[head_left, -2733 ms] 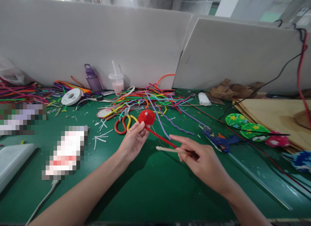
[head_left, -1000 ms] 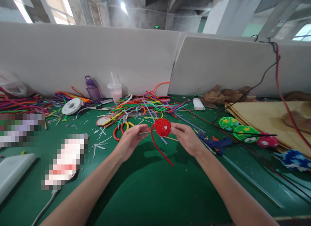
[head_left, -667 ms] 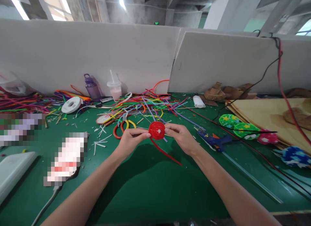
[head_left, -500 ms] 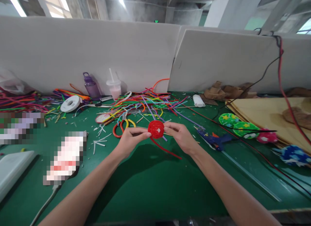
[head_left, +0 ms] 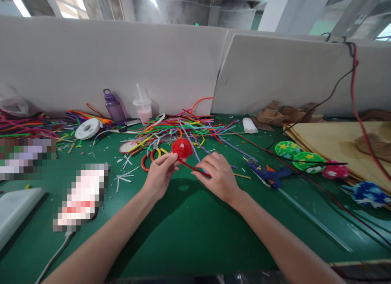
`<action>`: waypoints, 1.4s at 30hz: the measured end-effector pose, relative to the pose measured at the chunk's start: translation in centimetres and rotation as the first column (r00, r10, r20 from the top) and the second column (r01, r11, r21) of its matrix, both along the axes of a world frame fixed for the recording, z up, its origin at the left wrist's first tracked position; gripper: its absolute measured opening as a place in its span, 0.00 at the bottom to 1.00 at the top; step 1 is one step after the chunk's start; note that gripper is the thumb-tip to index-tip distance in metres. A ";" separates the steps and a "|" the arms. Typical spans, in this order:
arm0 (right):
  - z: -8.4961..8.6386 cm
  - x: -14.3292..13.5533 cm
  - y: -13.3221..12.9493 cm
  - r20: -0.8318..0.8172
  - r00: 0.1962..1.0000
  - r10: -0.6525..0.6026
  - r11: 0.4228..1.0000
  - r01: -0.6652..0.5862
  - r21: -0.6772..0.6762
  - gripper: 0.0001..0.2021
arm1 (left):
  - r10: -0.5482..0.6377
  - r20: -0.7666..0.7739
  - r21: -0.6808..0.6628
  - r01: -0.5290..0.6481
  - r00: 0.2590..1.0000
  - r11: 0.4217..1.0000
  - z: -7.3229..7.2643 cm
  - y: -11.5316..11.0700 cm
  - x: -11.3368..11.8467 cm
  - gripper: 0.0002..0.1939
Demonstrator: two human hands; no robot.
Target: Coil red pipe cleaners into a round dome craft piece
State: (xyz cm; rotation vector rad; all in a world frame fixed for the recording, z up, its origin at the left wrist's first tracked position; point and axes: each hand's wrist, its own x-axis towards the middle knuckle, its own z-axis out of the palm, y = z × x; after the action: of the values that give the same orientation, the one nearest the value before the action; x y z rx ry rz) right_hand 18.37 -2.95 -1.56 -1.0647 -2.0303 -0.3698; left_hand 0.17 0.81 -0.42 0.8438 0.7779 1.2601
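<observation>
The person's left hand (head_left: pixel 159 174) and right hand (head_left: pixel 220 178) are bare; the left forearm (head_left: pixel 108 229) and right forearm (head_left: pixel 275 234), slim and smooth, are bare too.

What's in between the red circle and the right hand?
In the head view, a red strip runs from the red circle to the right hand, which pinches it.

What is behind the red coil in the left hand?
Beyond the red coil lies a heap of colourful strips; a purple strip passes the coil's right edge in view. Whatever the coil directly covers is hidden.
</observation>
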 end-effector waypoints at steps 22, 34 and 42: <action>0.6 0.1 -0.2 -0.262 0.965 0.020 0.995 -0.045 -0.092 0.09 | -0.088 0.140 -0.068 0.098 0.986 0.993 -1.0 -0.2 0.3 0.11; 0.8 0.0 -1.3 -0.400 0.917 -0.007 0.993 -0.040 -0.109 0.05 | -0.197 0.050 -0.026 0.198 0.979 0.980 -0.7 -0.2 0.2 0.13; 0.7 -0.2 -1.5 -0.259 0.966 -0.029 0.999 0.032 0.010 0.06 | -0.241 0.012 -0.013 0.241 0.971 0.970 -0.8 -0.6 0.3 0.12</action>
State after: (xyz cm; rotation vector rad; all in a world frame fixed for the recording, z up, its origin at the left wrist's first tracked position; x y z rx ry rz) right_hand 18.19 -4.45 -0.81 -1.0774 -1.7788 -0.2461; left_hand 0.51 0.20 -1.23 0.8912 0.6539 1.0411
